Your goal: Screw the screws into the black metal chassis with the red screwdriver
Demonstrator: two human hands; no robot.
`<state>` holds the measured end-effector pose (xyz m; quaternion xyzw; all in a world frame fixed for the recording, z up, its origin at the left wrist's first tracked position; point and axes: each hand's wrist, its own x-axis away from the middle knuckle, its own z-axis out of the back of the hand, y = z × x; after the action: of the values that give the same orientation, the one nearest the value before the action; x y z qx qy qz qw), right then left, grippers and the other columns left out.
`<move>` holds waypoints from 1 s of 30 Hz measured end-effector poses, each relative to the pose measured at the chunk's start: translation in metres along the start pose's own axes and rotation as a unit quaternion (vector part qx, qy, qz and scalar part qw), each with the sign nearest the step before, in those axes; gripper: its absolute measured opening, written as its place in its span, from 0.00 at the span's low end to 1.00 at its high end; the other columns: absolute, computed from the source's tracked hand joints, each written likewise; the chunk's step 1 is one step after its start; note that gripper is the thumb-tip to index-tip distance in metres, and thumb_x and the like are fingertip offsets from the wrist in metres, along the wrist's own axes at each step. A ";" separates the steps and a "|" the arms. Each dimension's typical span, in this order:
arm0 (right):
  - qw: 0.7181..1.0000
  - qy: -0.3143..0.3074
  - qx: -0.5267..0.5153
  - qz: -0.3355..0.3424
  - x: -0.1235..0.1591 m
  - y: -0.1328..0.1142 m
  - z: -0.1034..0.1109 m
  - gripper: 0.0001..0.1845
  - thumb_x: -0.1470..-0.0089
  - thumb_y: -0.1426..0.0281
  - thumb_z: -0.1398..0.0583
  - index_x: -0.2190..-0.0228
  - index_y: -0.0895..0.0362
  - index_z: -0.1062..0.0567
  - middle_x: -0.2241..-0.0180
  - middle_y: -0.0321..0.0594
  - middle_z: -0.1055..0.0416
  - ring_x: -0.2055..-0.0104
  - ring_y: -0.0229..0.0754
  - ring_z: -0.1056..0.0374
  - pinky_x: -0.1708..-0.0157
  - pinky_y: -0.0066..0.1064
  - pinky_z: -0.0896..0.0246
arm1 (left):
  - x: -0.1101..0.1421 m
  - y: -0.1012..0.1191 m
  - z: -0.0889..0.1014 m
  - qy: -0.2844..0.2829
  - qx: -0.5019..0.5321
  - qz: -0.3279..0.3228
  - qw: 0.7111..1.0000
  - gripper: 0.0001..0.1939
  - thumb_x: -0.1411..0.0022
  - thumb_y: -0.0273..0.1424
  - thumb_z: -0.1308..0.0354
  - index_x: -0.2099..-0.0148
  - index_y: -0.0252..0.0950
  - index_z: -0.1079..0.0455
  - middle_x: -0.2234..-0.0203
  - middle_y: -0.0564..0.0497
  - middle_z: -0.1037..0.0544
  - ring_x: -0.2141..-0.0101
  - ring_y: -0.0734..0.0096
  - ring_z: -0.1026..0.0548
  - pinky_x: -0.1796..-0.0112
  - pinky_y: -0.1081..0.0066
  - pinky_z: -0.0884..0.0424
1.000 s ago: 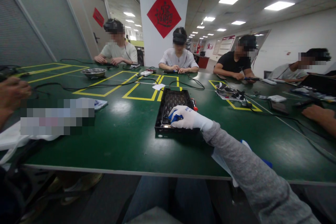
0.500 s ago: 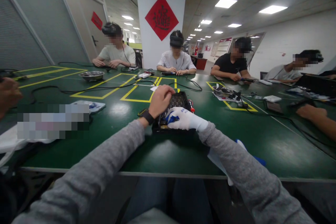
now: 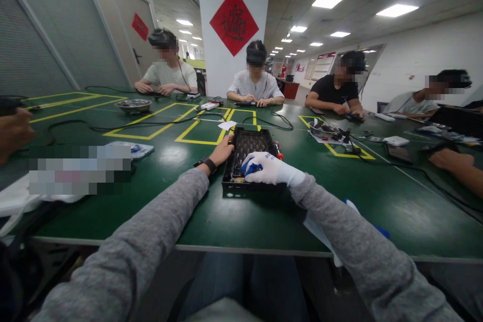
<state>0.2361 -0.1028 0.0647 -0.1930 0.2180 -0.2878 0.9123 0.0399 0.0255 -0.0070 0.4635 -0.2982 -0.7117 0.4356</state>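
Brace your bare left hand (image 3: 222, 150) against the left side of the black case (image 3: 253, 144) on the table (image 3: 196, 226) while your gloved right hand (image 3: 264, 168) works gently inside its near end, though I cannot tell whether either grip is closed.

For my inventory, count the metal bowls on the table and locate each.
2: the left bowl stands beyond the black case, off to its left; the right bowl stands off to its right. Others may be hidden.
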 end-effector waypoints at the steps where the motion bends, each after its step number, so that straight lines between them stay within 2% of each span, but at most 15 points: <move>1: 1.000 -0.002 -0.003 -0.004 0.000 0.000 0.000 0.07 0.57 0.68 0.38 0.74 0.59 0.22 0.63 0.39 0.29 0.64 0.36 0.33 0.60 0.28 0.39 | 0.001 0.001 0.001 -0.001 -0.002 0.000 1.000 0.33 0.54 0.21 0.53 0.43 0.32 0.43 0.46 0.45 0.36 0.43 0.61 0.41 0.42 0.59 0.47; 7: 0.998 -0.024 -0.043 -0.029 0.000 0.005 -0.001 0.08 0.54 0.68 0.39 0.74 0.60 0.23 0.64 0.38 0.29 0.65 0.35 0.33 0.63 0.25 0.39 | 0.003 0.003 0.002 -0.001 -0.022 0.003 1.000 0.31 0.54 0.23 0.52 0.44 0.31 0.42 0.46 0.44 0.35 0.44 0.59 0.40 0.42 0.58 0.47; 12: 0.998 -0.025 -0.034 -0.045 0.001 0.002 -0.001 0.10 0.54 0.66 0.39 0.72 0.60 0.23 0.64 0.38 0.29 0.65 0.36 0.33 0.64 0.25 0.39 | 0.004 0.005 0.000 0.003 -0.025 -0.002 1.000 0.31 0.53 0.23 0.53 0.44 0.31 0.42 0.46 0.44 0.36 0.44 0.59 0.40 0.43 0.58 0.46; 17: 0.999 -0.037 -0.001 -0.010 0.000 -0.002 0.001 0.14 0.55 0.60 0.39 0.73 0.58 0.22 0.63 0.40 0.29 0.63 0.38 0.33 0.60 0.28 0.39 | 0.003 0.002 0.000 0.001 -0.013 0.019 1.000 0.30 0.54 0.23 0.52 0.45 0.31 0.41 0.45 0.44 0.36 0.45 0.59 0.39 0.43 0.58 0.46; 24: 0.999 -0.002 0.040 0.019 0.000 0.001 0.002 0.10 0.56 0.65 0.38 0.72 0.59 0.22 0.60 0.40 0.29 0.61 0.37 0.33 0.58 0.28 0.40 | 0.004 0.003 0.000 0.006 -0.022 0.008 1.000 0.30 0.54 0.23 0.53 0.45 0.31 0.41 0.47 0.44 0.34 0.46 0.60 0.38 0.44 0.60 0.44; 30: 0.999 -0.012 0.044 0.010 -0.001 0.002 -0.002 0.12 0.56 0.62 0.37 0.71 0.58 0.23 0.61 0.40 0.29 0.61 0.38 0.33 0.57 0.29 0.40 | 0.008 0.009 0.000 0.015 -0.022 0.036 0.999 0.28 0.52 0.23 0.55 0.46 0.31 0.40 0.50 0.44 0.32 0.49 0.59 0.36 0.46 0.59 0.42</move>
<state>0.2352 -0.1008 0.0624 -0.1542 0.1961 -0.2856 0.9253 0.0415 0.0146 -0.0030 0.4538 -0.2920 -0.6949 0.4753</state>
